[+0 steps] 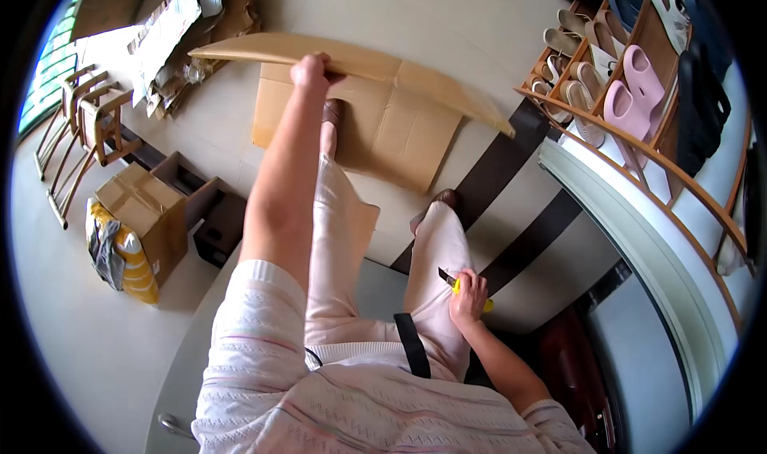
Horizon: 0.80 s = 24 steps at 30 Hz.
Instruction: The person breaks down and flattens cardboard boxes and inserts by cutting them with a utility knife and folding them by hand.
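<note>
My left hand (314, 70) is stretched far forward, its fingers closed on the top edge of a large cardboard sheet (375, 126). One panel of the sheet lies flat on the floor; another is raised and bends away to both sides of the hand. My left foot, in a brown shoe, rests on the flat panel. Beside my right thigh, my right hand (470, 298) is wrapped round a yellow utility knife (456, 285). Its dark blade points up and to the left, away from the cardboard.
A shoe rack (591, 122) with several shoes stands at the right. On the left are wooden stools (100, 118), a cardboard box (148, 206) beside a yellow package (132, 258), and dark open boxes (217, 222). Torn cardboard (188, 42) leans at the upper left.
</note>
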Tool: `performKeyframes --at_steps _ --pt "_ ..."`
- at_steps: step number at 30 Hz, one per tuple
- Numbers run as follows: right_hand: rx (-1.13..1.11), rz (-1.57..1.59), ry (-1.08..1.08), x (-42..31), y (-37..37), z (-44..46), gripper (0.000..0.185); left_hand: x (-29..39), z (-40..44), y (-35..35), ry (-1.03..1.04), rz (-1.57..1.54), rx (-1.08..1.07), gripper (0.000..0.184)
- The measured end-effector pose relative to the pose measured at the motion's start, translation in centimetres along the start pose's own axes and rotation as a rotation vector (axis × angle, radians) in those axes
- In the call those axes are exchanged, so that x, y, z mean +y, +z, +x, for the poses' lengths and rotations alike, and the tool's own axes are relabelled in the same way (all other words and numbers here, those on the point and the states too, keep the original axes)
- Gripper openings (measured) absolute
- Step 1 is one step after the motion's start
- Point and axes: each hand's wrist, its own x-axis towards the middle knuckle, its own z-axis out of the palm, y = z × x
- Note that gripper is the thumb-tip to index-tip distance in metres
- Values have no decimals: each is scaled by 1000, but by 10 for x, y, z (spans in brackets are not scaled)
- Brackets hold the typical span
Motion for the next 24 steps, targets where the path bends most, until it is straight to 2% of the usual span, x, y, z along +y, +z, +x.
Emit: performKeyframes --at_steps 1,2,3,5,8,10,11,13,14,15,16,17,18,19,21,22,23,24 --pt "11 -17 14 -4 8 12 27 2 3 13 13 -7 -3 23" --pt "14 -41 31 -6 15 22 28 -11 -2 15 56 -49 39 23" --pt "-130 -83 115 -32 -38 -35 25 -55 -29 -9 -160 25 139 24" --pt "-91 -95 80 -49 -16 5 27 -47 1 -30 -158 117 86 25" --pt "-203 -82 83 -93 -2 17 27 -51 -9 -71 -265 33 90 23" --pt "-246 -32 140 -97 2 27 25 -56 -16 -66 -248 -67 50 19" --pt "-271 -5 167 -98 7 32 25 -53 -17 -60 -267 -40 29 23" --pt "-128 113 456 -107 23 65 20 -32 -13 -49 -318 1 34 23" --pt "-66 181 571 -109 28 93 24 -34 -3 -50 -240 83 -60 23" --pt "143 382 548 -138 0 130 29 -42 8 -53 -166 168 -158 22" --pt "140 706 754 -136 -1 161 25 -35 12 -51 -165 186 -166 23" --pt "262 1068 803 -142 -8 185 22 -28 15 -48 -164 204 -174 23" --pt "313 1181 961 -136 -7 209 22 -1 6 -37 -244 155 -85 23" --pt "360 1261 1006 -131 -10 231 23 14 3 -30 -322 105 6 24" --pt "437 1333 1041 -104 -14 262 28 27 25 -54 -263 45 21 35" --pt "473 1375 1114 -91 -21 274 29 40 43 -68 -142 182 48 39" --pt "479 1251 1161 -81 -29 283 31 39 71 -90 -39 163 82 41" --pt "478 1191 1111 -61 -27 287 35 63 78 -99 52 166 153 34"
